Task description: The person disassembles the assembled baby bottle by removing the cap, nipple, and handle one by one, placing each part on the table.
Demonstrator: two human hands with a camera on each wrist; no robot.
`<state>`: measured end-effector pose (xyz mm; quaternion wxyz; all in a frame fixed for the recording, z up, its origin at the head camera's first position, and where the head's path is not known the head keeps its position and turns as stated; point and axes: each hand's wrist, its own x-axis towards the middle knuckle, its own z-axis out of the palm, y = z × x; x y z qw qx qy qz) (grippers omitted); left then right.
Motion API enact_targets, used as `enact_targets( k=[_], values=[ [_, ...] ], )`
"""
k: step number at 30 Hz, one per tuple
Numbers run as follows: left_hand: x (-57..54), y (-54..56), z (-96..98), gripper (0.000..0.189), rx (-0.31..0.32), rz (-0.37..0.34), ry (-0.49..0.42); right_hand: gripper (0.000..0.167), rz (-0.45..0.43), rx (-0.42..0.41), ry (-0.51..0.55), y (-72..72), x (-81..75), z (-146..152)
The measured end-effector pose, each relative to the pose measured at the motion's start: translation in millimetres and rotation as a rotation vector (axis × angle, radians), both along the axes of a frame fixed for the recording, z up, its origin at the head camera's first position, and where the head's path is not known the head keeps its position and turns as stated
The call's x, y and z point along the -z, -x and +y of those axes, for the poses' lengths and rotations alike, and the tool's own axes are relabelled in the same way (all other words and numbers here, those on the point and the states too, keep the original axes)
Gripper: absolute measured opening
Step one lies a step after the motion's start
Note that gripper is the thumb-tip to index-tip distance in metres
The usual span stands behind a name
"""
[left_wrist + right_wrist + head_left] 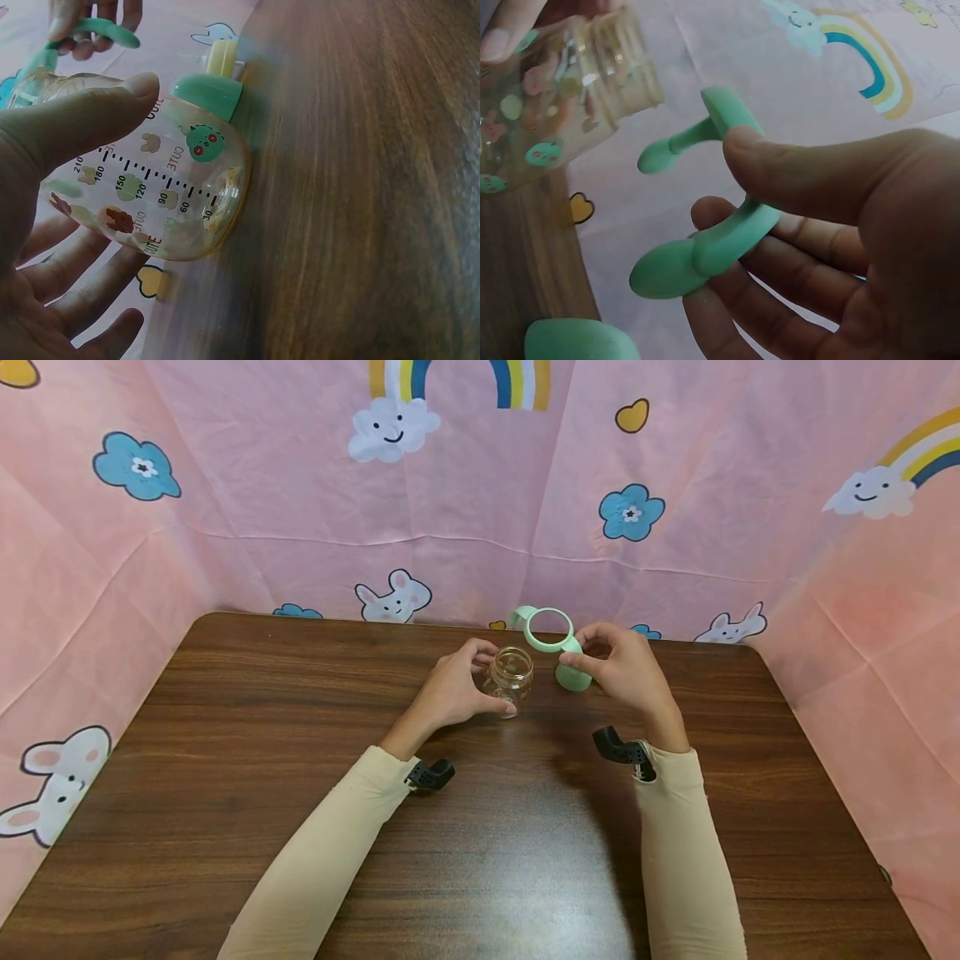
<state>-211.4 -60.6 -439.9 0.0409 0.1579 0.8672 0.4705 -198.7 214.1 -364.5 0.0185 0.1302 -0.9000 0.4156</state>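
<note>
A clear baby bottle (512, 681) with an open neck stands upright on the table. Printed animals and a measuring scale run along its side (161, 184) in the left wrist view. My left hand (456, 687) holds it, thumb across the near side and fingers around the far side. To its right, my right hand (626, 667) pinches a mint green two-handled ring (550, 645) between thumb and fingers, apart from the bottle and higher than its neck. Under the right hand a green cap (573, 678) sits on the table, partly hidden by that hand.
The brown wooden table (247, 760) ends at a pink printed cloth (480, 510) that hangs behind it and on both sides. A yellow piece (223, 58) shows beside the green cap in the left wrist view.
</note>
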Motion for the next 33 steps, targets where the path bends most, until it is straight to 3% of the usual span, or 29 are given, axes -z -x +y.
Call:
enact_targets(
  k=[14, 33],
  values=[
    [-0.9, -0.1, -0.2, 0.091, 0.005, 0.009, 0.029, 0.024, 0.019, 0.055, -0.137, 7.1, 19.6, -12.5],
    [-2.9, 0.3, -0.3, 0.090, 0.019, -0.001, 0.032, 0.029, 0.043, 0.123, -0.288, 9.1, 32.3, -28.0]
  ],
)
